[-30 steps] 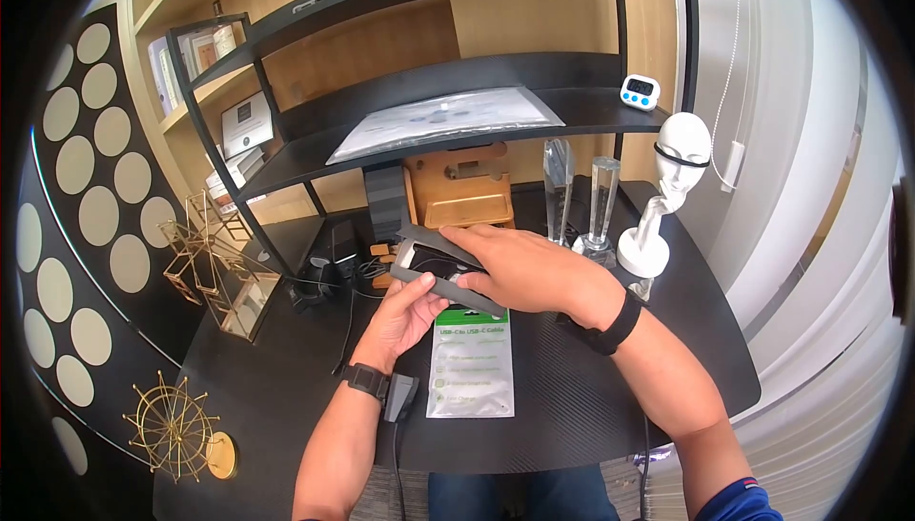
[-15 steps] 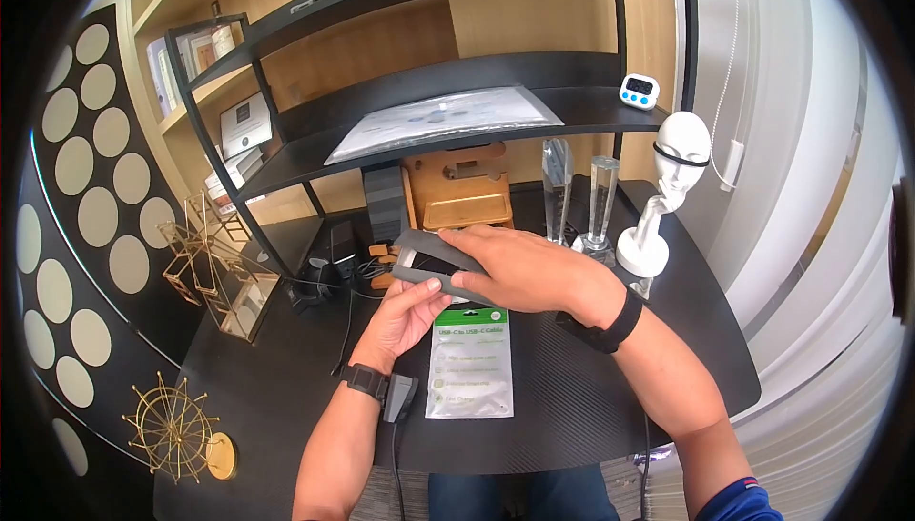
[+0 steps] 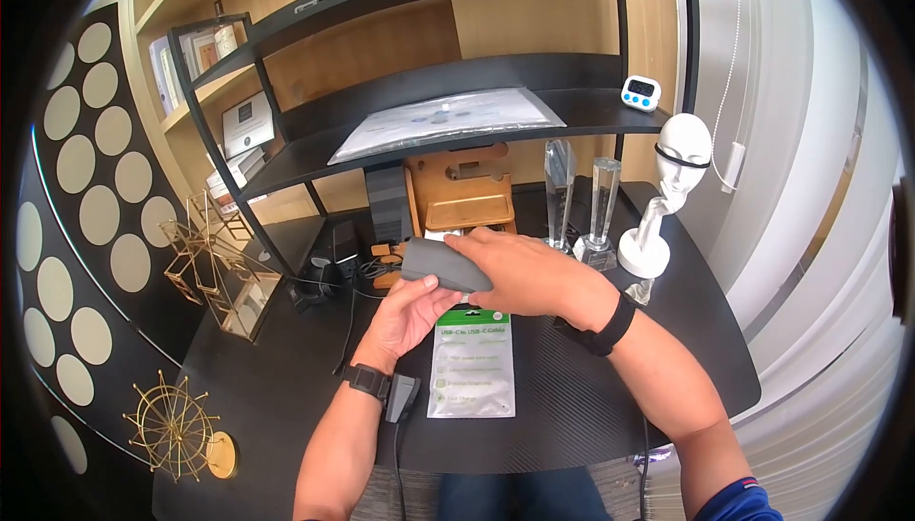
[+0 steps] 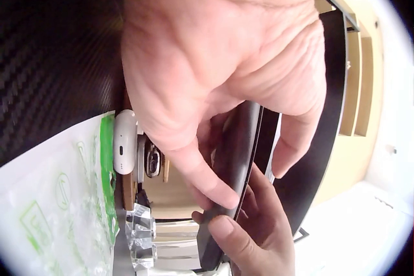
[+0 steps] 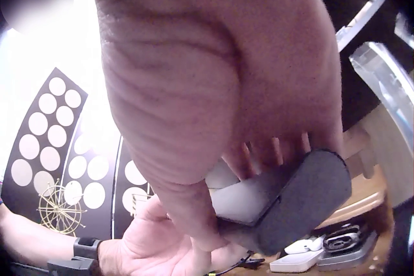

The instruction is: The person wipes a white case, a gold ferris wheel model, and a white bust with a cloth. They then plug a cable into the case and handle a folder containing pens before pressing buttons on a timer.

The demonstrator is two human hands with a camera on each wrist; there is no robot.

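Note:
A dark grey case is held tilted above the desk, its flap folded over and its inside hidden. The left hand grips its lower left side from below, thumb on the near face. From the right, the right hand holds the other end, fingers over the top and thumb at the lower edge. In the left wrist view a thin line runs along the case's edge. The right wrist view shows the folded end of the case. Under the hands lies a green-and-white cable pouch.
Behind the hands stand a wooden organizer and crystal pieces. A white head figure is to the right. Left are cables, a gold geometric frame and a gold wheel. A shelf spans above.
The case's opening with its dark inside, visible earlier, is covered by the grey flap. The case has turned slightly in the hands, both of which stay on it.

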